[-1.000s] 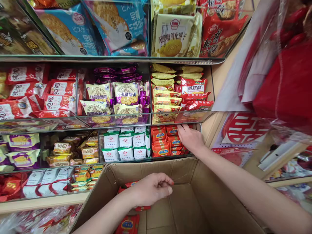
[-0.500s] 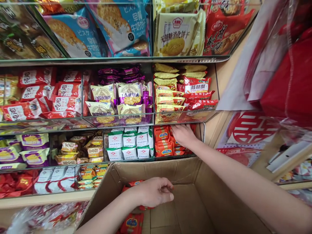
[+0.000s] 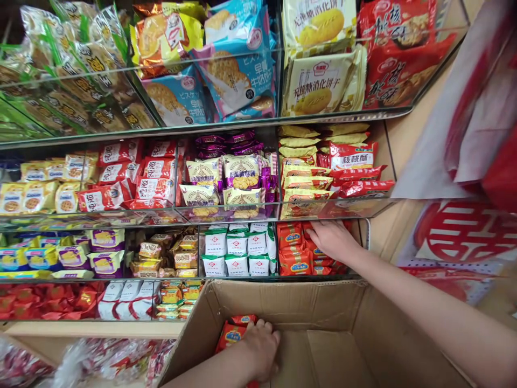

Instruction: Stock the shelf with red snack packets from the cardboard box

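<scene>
My left hand (image 3: 259,347) is down inside a cardboard box (image 3: 299,307), back of the hand towards me. Its fingers are curled, and whatever lies under them is hidden. Right beside it are red snack packets (image 3: 232,335) at the box's left side. Up at the lower shelf, my right hand (image 3: 333,240) reaches into the compartment of red snack packets (image 3: 296,261). Its fingers are stretched out over the packets there, with the fingertips partly among them. No packet is seen lifted by that hand.
White-and-green packets (image 3: 236,248) fill the compartment to the left. A clear shelf lip (image 3: 331,209) runs just above my right hand. Higher shelves hold biscuit packs (image 3: 323,86). Red and white bags (image 3: 464,124) hang at the right.
My left hand has gone lower into the box, beside the red packets. My right hand stays in the shelf compartment. The view has shifted, showing more shelf at the left.
</scene>
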{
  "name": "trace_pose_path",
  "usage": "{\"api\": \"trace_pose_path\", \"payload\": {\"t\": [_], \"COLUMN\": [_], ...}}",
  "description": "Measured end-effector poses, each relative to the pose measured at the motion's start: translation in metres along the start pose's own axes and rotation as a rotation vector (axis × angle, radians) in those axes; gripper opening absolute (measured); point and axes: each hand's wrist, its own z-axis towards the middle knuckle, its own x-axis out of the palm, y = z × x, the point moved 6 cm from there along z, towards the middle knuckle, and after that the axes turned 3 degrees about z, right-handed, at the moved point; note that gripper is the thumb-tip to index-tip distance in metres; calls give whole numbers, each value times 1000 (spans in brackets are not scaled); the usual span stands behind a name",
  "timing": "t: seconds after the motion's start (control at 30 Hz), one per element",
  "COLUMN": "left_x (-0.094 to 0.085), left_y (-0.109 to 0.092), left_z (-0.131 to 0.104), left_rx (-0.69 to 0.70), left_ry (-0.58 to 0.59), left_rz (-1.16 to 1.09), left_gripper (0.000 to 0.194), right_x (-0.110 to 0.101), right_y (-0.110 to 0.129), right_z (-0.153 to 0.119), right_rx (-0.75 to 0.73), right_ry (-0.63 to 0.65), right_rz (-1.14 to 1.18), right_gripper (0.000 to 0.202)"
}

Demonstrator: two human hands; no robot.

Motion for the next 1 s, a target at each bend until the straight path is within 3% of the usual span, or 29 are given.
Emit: {"api": "trace_pose_path", "payload": {"t": [0.23, 0.47, 0.6, 0.77, 0.87, 1.0], "left_x": [32, 31, 31, 38, 44, 45], "left_y": [0, 5, 11, 11, 9, 9], "left_z": [13, 16, 17, 20, 24, 30], "left_rx": [42, -101, -135, -87, -61, -8], "left_ry": [34, 13, 8, 1, -32, -137], "left_rz": [17, 18, 4, -25, -106, -341], "left_gripper": [81, 71, 60, 43, 53, 64], "right_x": [5, 7, 5, 0, -7, -24], "right_y": [-8, -7, -8, -11, -7, 14], "right_z": [18, 32, 33, 21, 2, -33], "right_rx": [24, -108, -103, -76, -97, -260], "right_ry": [125, 271, 284, 231, 113, -102], "right_rz": [85, 194, 166, 131, 95, 124], "right_gripper": [44, 45, 44, 42, 40, 45]}}
